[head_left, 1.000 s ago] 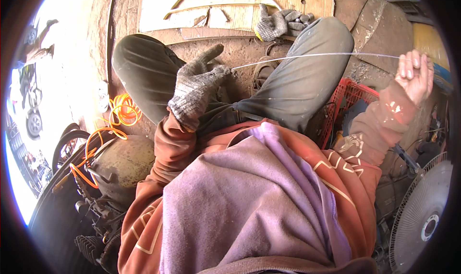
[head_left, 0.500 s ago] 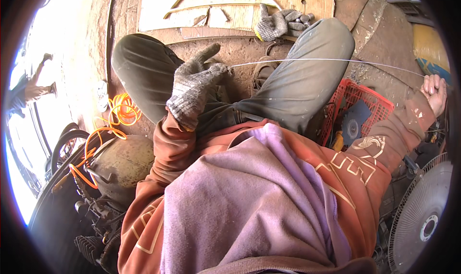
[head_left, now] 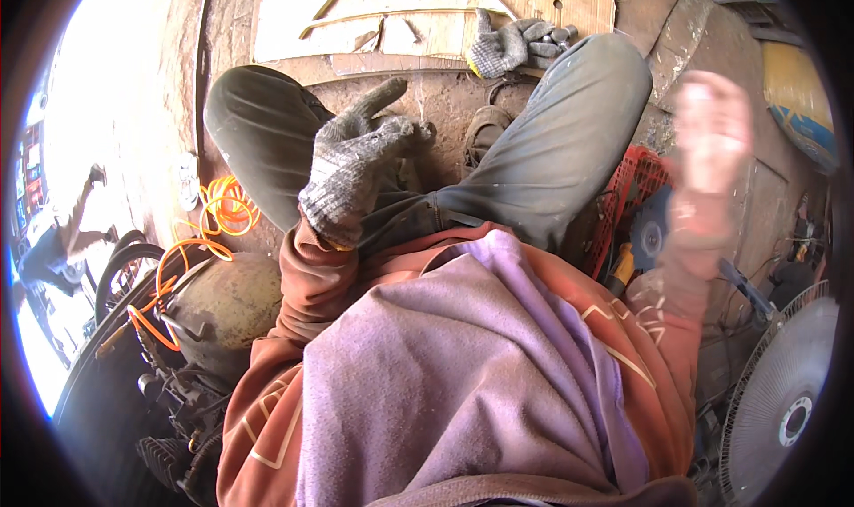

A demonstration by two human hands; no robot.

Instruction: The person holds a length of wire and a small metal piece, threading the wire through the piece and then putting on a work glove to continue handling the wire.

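Observation:
My left hand [head_left: 356,156], in a grey knit glove, is raised between my knees. One finger points away; the others are closed in a pinch, in the same pose that held a white string a moment ago. The strand itself is too faint to make out now. To the right, beyond the red plastic basket [head_left: 623,191], my bare right hand [head_left: 712,129] is smeared by motion, so its fingers and anything in them cannot be told. A spare grey glove [head_left: 500,49] lies by my right knee, next to a metal tool head [head_left: 563,35].
A cardboard sheet [head_left: 427,36] lies ahead. In the basket are a blue disc-like part [head_left: 654,231] and a yellow handle [head_left: 624,262]. At left are a coiled orange hose [head_left: 229,206] and a dusty tank [head_left: 227,302]; at right, a fan [head_left: 783,409].
My right hand has swung inward from the far right, blurred. The white string that stretched between my hands no longer shows. My left hand has barely moved.

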